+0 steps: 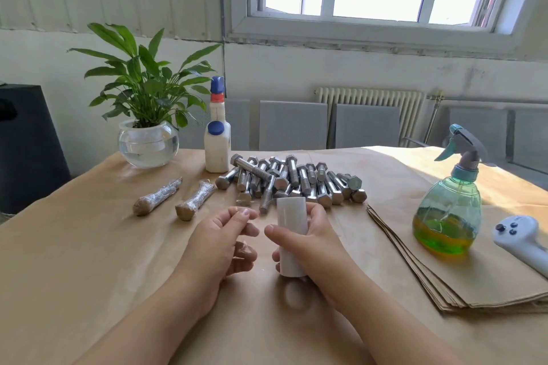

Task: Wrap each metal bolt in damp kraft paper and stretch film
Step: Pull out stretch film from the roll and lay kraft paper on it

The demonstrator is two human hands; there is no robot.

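Film roll in hand, bolts waiting

R hand (pixel 314 241) grips the white stretch film roll (pixel 292 237) upright over the table; L hand (pixel 224 241) has thumb + fingers pinched together, can't tell on what. Bare bolt pile (pixel 292 182) sits behind, w/ two wrapped bolts (pixel 175 197) to its left.

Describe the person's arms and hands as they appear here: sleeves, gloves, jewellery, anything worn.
Both forearms are bare as far as the frame shows; no sleeve or cuff is in view. The left hand and right hand wear no gloves. No ring, watch, bracelet or bandage shows on the visible fingers or wrists. The fingernails that show are short and unpainted.
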